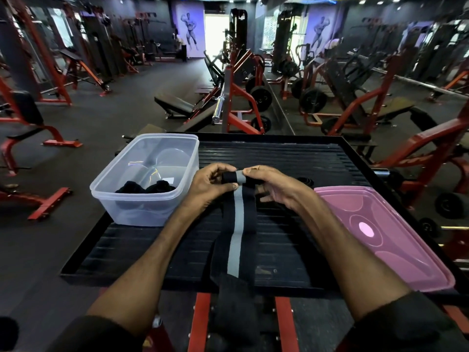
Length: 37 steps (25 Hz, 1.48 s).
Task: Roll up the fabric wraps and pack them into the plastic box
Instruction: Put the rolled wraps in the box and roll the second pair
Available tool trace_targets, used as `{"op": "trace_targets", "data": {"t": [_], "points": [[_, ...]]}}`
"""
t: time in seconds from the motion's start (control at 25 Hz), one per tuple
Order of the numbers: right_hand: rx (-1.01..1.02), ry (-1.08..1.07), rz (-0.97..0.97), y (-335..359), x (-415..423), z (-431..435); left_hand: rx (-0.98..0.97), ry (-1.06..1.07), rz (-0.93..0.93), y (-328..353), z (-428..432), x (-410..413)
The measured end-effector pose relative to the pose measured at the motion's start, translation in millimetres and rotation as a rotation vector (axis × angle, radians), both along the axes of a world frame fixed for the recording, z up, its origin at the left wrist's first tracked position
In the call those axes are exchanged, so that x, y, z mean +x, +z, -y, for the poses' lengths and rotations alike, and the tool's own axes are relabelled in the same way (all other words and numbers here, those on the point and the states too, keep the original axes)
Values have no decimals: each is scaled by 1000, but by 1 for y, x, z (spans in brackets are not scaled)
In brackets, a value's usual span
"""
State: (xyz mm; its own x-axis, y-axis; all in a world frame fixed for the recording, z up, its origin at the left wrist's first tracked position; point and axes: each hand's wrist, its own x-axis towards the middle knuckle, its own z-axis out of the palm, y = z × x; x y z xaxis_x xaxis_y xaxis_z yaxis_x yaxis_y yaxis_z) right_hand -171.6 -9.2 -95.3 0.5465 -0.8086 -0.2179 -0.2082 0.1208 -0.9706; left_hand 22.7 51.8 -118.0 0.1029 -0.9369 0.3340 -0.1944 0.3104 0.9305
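Observation:
A long black fabric wrap with a grey centre stripe lies lengthwise on the black ribbed platform, its near end hanging over the front edge. My left hand and my right hand both pinch its far end, which is curled into a small tight roll between my fingertips. The clear plastic box stands to the left on the platform's corner. Two rolled black wraps lie inside it. Another dark wrap lies just beyond my right hand.
The box's pink lid lies flat at the platform's right edge. Red and black gym machines, benches and weight plates surround the platform, with a mirror wall at the right. The red frame sits below the platform's front.

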Motion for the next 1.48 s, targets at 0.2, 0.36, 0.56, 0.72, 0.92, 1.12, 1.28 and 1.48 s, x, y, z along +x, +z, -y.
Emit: {"op": "trace_targets", "data": {"t": [0.2,0.36,0.56,0.72,0.92,1.12,1.28,1.48], "points": [[-220,-98,3,-16,18,-8,212,-178,-592,-4,4,-15],[-394,-128,-36,-29,32,-10,272,-168,-772,-7,9,-23],[-481,-92,104,-26,12,-4,316,-153,-295,-13,3,-12],[-445,-65,123,-24,5,-4,192,-60,-58,-24,9,0],[-93,-87,92,-14,0,1,50,50,236,-30,10,2],[22,-195,10,-19,5,6,-25,49,242,-30,7,1],[-164,-49,-176,-27,-3,7,-37,47,295,-31,7,1],[-440,-29,-197,-35,-3,5,23,-25,501,-37,11,8]]}}
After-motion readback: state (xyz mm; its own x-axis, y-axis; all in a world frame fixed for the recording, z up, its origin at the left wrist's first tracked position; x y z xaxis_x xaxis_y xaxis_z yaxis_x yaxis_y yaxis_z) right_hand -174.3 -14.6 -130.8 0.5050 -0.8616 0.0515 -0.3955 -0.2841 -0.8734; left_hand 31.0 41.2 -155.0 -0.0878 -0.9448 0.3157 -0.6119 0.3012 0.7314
